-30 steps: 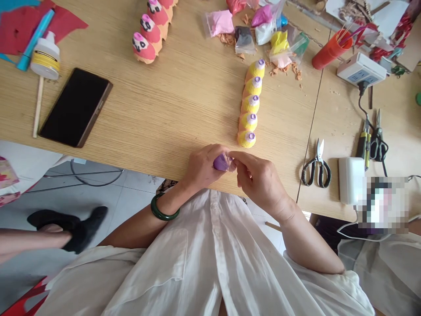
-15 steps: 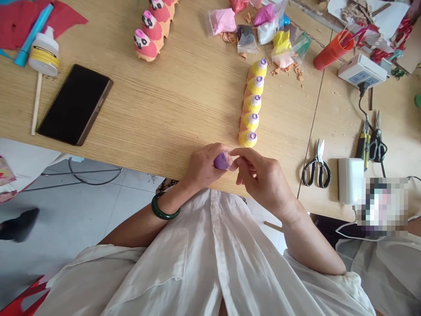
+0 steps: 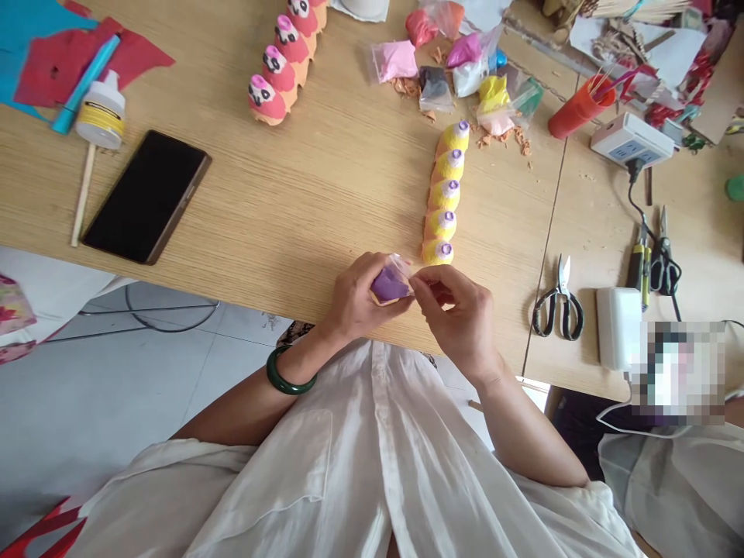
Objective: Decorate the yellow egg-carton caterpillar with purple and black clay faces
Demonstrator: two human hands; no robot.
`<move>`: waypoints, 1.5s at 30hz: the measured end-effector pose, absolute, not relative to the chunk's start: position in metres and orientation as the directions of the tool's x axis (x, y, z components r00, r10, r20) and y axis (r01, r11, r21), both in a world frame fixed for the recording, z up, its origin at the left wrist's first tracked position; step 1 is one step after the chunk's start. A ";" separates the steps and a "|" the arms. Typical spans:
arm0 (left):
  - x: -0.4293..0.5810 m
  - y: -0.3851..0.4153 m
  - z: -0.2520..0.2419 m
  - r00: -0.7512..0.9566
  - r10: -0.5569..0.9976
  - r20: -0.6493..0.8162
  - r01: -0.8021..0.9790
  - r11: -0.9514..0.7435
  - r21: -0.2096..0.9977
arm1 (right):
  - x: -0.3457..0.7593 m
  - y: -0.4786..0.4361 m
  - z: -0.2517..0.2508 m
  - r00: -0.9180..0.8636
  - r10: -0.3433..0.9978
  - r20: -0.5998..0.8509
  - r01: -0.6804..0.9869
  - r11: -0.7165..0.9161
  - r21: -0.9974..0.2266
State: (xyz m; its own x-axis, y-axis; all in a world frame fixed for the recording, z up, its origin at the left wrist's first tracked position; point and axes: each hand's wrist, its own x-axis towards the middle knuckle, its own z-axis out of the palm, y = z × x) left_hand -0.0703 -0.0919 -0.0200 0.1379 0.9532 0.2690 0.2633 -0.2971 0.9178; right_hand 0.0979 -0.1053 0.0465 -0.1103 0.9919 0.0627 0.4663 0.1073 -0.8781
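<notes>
A purple clay lump (image 3: pixel 389 285) sits in clear plastic (image 3: pixel 401 267), held against the curled fingers of the left hand (image 3: pixel 359 298). The right hand (image 3: pixel 456 314) pinches the plastic's edge between its fingertips (image 3: pixel 419 280). Just beyond, yellow egg-carton cups (image 3: pixel 442 201) stand in a row on the wooden table (image 3: pixel 232 232).

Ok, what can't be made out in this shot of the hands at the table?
Head view, the only one:
The purple piece: partly hidden by the left hand and the right hand, so its full shape can't be seen.
The pixelated patch: blurred, so what lies there can't be told.
The row of pink painted figures: cut off by the top edge.
</notes>
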 end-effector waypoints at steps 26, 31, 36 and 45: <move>-0.084 -0.079 0.010 0.036 0.998 -0.058 0.020 0.058 0.998 | 0.141 -0.091 0.033 -0.242 0.909 -0.340 0.137 -0.316 -0.939; -0.077 -0.083 0.011 0.256 0.964 -0.073 0.058 0.059 0.997 | 0.137 -0.090 0.037 -0.315 0.898 -0.308 0.117 -0.285 -0.951; -0.072 -0.087 0.015 0.150 0.987 0.058 0.153 -0.081 0.985 | 0.138 -0.090 0.039 -0.305 0.908 -0.287 0.151 -0.251 -0.956; -0.070 -0.075 0.022 0.259 0.965 -0.039 0.126 0.007 0.992 | 0.135 -0.084 0.039 -0.295 0.915 -0.276 0.161 -0.237 -0.958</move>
State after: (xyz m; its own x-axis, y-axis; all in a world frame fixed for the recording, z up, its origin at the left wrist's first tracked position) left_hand -0.0704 -0.0750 0.0222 0.2588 0.9651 -0.0392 0.1259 0.0065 0.9920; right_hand 0.1349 -0.0842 0.0395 -0.2949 0.9148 -0.2761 0.1609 -0.2373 -0.9580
